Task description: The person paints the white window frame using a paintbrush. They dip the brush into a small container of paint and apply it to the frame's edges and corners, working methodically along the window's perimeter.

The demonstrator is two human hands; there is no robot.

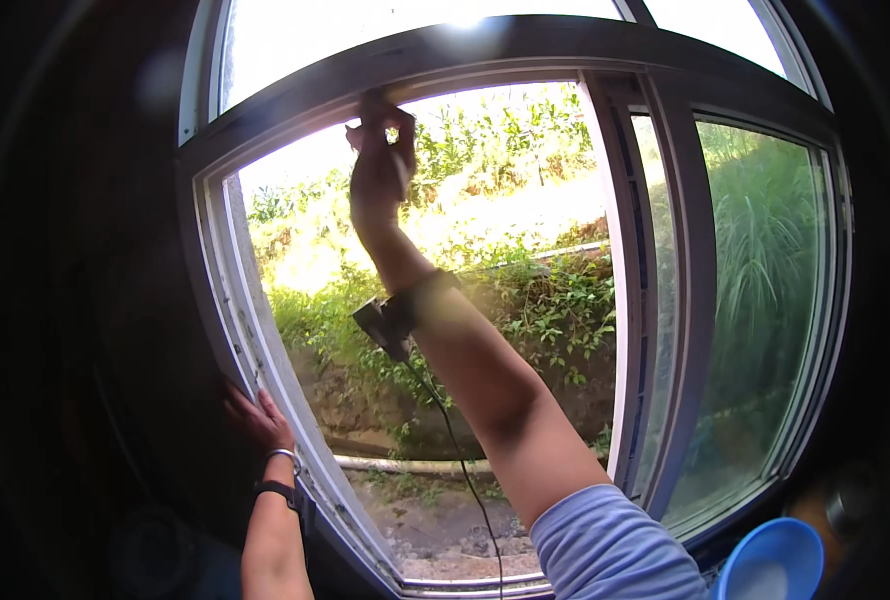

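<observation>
My right hand [381, 161] is raised to the top rail of the window frame [490, 46], its fingers at the underside of the rail. Whether a cloth or other small thing is in those fingers is too dark to tell. A strap with a dark device [385, 326] sits on the right forearm, and a thin cable [464, 469] hangs from it. My left hand [261, 420] rests against the left side of the frame, low down, fingers spread. A metal bangle [284, 454] and a black band [276, 489] are on that wrist.
Sliding glass panes [760, 300] stand at the right half of the window. A blue plastic basin [771, 562] is at the bottom right. Through the opening show green plants [565, 315], a low bank and a pale pipe [407, 465]. The wall at the left is dark.
</observation>
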